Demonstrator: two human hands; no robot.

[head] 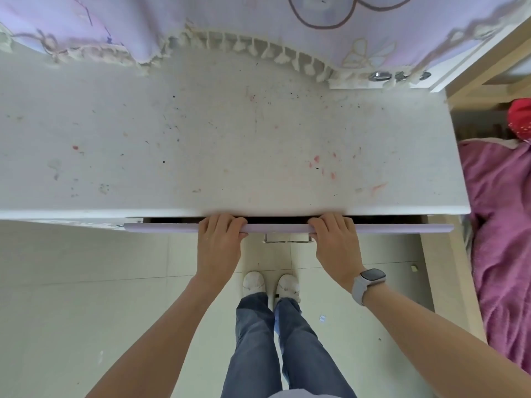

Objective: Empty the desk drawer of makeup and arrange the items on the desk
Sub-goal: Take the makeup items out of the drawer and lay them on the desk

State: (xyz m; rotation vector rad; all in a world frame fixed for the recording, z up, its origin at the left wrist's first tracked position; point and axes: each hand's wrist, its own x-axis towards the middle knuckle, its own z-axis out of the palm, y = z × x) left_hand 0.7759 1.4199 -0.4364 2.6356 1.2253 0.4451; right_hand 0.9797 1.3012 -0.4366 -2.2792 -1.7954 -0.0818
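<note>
Drawer [287, 227]: a wide, shallow one under the near edge of the desk, right of centre; its front is pale lilac with a rounded top edge, and it is pulled out only a crack, so a thin dark gap shows between front and desk edge. Nothing inside can be made out.
Drawer handle [287, 237]: a small clear or silvery bar on the face of the front, between the two hands, touched by neither.
Left hand [219, 239]: palm down, fingers curled over the top edge of the drawer front, tips dipping into the dark gap; it grips the front left of the handle.
Right hand [334, 239]: the same hold on the front right of the handle, fingers hooked over the edge; thumb position cannot be told.
Watch [369, 281]: pale grey strap and dark square face on the right wrist.
Desk [230, 133]: white top, speckled with small red, pink and dark marks, most of them toward the right and middle.
Curtain [258, 21]: lilac printed cloth with a cream tasselled hem, hanging along the far edge of the desk.
Blanket [502, 225]: purple-pink, rumpled, on a bed at the right of the desk.
Floor [86, 282]: pale tiles, near; the person stands on them in blue jeans and white shoes [270, 284], feet below the drawer.
</note>
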